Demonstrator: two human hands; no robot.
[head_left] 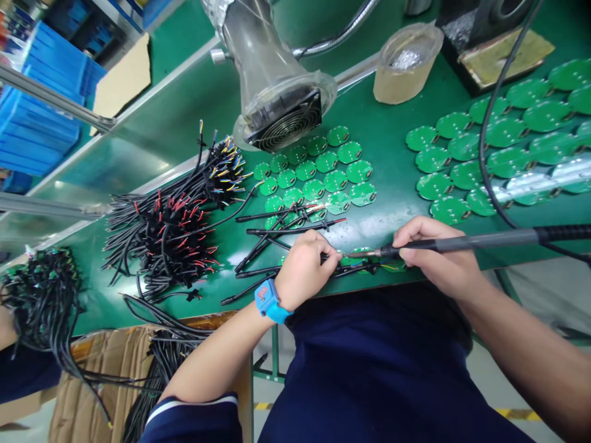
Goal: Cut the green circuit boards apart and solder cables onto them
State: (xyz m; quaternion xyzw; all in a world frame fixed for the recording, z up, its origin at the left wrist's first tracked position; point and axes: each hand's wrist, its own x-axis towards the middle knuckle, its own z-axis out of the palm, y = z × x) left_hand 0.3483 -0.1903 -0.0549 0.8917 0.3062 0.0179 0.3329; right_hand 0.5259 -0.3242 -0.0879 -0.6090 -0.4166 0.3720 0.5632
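Note:
My right hand (436,252) grips a soldering iron (466,242) like a pen, its tip pointing left at a small round green circuit board (361,253) near the table's front edge. My left hand (305,266), with a blue wristband, is closed in a pinch on a thin black wire (344,268) lying against that board. Several loose black cables (286,231) lie just behind my left hand.
A big bundle of black wires with red and yellow ends (178,224) lies at the left. Round green boards (318,175) sit in rows under a fume extractor (281,92), more boards (503,147) at the right. A tape roll (406,61) stands behind.

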